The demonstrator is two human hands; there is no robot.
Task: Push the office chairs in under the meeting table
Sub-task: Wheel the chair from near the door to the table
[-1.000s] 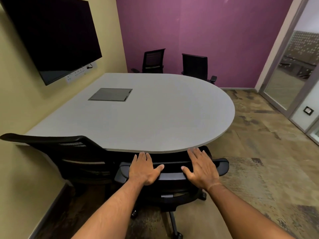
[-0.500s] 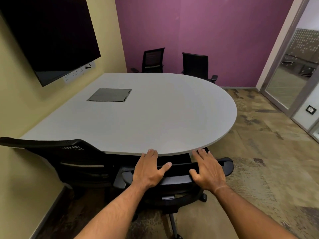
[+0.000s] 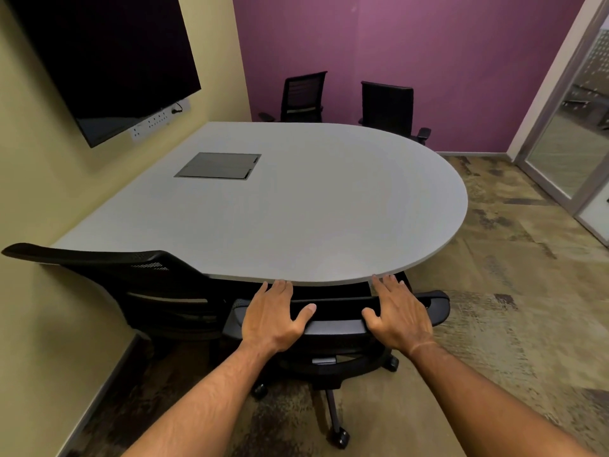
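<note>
Both palms flat, fingers straight: left hand (image 3: 275, 316), right hand (image 3: 397, 313) pressing chair (image 3: 333, 326) backrest top. Backrest parallel to meeting table (image 3: 296, 209) edge, nearly touching it; fingertips at edge. Equal reach, push straight ahead.

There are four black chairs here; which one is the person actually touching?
The nearest chair, at the table's curved edge: both hands rest flat on its backrest. The others stand untouched.

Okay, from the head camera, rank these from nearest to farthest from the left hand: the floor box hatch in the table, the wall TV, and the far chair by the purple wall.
1. Hatch, set in the tabletop, ahead of the left hand.
2. TV, up on the left wall.
3. Far chair, across the table.
</note>
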